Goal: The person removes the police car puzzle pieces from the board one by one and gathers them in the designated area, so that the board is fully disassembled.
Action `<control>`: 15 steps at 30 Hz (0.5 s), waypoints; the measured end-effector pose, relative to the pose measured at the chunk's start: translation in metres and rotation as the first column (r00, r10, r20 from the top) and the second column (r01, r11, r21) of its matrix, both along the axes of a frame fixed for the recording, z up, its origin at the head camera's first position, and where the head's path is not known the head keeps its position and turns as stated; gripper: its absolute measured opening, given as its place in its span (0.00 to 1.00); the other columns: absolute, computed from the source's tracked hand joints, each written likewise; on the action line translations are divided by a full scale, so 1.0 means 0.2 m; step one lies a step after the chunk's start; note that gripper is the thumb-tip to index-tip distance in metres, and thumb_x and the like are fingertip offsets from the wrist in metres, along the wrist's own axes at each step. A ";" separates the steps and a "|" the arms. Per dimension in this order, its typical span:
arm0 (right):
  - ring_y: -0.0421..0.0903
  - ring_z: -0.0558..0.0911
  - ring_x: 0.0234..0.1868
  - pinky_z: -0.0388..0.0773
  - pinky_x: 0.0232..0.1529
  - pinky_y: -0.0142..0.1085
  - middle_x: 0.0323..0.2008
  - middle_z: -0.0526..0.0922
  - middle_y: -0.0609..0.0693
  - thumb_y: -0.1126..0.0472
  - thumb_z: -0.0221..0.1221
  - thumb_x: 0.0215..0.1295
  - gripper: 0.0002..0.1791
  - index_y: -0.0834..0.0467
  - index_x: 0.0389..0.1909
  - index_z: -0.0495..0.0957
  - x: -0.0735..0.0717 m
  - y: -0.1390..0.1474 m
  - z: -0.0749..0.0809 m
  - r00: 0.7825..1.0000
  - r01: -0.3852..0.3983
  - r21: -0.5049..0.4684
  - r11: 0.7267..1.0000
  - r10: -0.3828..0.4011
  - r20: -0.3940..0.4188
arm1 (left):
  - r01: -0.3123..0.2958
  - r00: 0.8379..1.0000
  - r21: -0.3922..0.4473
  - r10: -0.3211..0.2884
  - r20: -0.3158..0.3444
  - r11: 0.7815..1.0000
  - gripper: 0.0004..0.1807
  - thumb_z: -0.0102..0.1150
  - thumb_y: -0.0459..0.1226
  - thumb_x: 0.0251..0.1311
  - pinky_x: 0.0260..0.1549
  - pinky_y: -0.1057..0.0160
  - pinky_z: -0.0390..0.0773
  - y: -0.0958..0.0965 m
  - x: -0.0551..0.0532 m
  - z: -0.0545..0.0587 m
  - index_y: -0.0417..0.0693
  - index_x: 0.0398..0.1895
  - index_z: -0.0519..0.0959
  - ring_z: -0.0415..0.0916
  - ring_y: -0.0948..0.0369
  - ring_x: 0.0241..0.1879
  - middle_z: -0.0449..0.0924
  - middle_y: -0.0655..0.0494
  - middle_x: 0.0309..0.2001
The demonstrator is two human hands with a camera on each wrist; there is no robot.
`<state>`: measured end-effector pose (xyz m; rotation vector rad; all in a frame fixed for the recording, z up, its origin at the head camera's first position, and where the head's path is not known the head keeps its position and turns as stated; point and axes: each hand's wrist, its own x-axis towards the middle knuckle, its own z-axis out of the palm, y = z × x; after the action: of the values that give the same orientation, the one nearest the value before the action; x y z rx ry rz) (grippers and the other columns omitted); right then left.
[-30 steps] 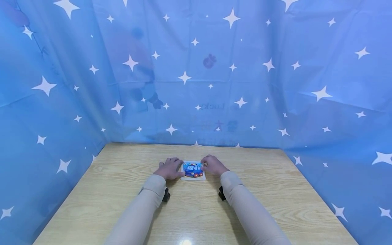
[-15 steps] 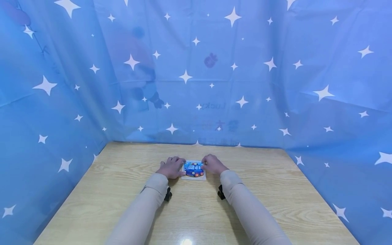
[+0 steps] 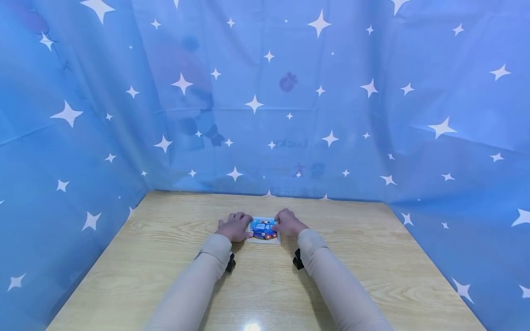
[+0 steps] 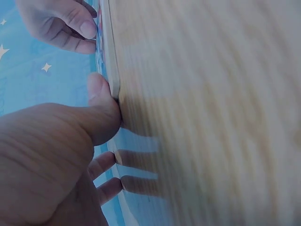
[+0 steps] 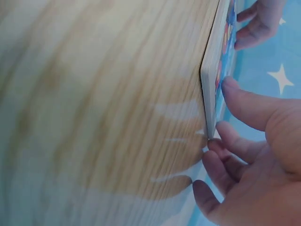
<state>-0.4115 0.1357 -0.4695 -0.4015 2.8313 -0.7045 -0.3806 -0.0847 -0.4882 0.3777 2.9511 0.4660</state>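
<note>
A small flat wooden picture puzzle (image 3: 263,235) with a blue cartoon police car lies on the table between both hands. My left hand (image 3: 234,228) is at its left side. In the left wrist view that thumb (image 4: 101,96) rests over the board's near corner, while other fingertips touch the tabletop. On the far right corner is my right hand (image 3: 290,224). The right wrist view shows its thumb (image 5: 242,103) on the picture face and its index finger at the pale board edge (image 5: 210,80), pinching the corner. The remaining right fingers are loosely bent near the table.
The light wood-grain table (image 3: 256,289) ends at a blue curtain (image 3: 265,115) with white stars, which hangs behind it and along both sides. Black wrist-worn devices (image 3: 230,263) sit under the sleeves. A bright light reflection shows near the table's front.
The scene shifts slightly to the right as the head camera turns a little. Both hands stay at the puzzle's sides, and the puzzle keeps its place between them.
</note>
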 end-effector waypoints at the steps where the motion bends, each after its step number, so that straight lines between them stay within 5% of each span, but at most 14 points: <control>1: 0.52 0.72 0.52 0.73 0.57 0.48 0.50 0.75 0.56 0.58 0.65 0.69 0.18 0.67 0.53 0.80 0.00 0.00 0.00 1.000 0.012 0.002 1.000 -0.012 0.007 | -0.002 1.000 0.000 0.002 0.001 1.000 0.29 0.59 0.53 0.71 0.62 0.28 0.57 0.01 0.00 0.00 0.60 0.72 0.69 0.55 0.44 0.74 0.60 0.50 0.75; 15: 0.55 0.69 0.59 0.70 0.62 0.50 0.58 0.71 0.58 0.56 0.65 0.70 0.21 0.65 0.58 0.78 -0.03 0.00 -0.05 0.997 0.053 -0.018 0.998 -0.052 0.052 | -0.052 0.997 -0.054 0.055 0.060 0.997 0.31 0.56 0.52 0.73 0.62 0.31 0.58 0.05 0.01 0.00 0.59 0.75 0.64 0.50 0.47 0.77 0.54 0.51 0.78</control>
<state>-0.4172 0.1360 -0.4786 -0.3079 2.7978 -0.7421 -0.3795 -0.0750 -0.4885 0.2737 2.9132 0.3985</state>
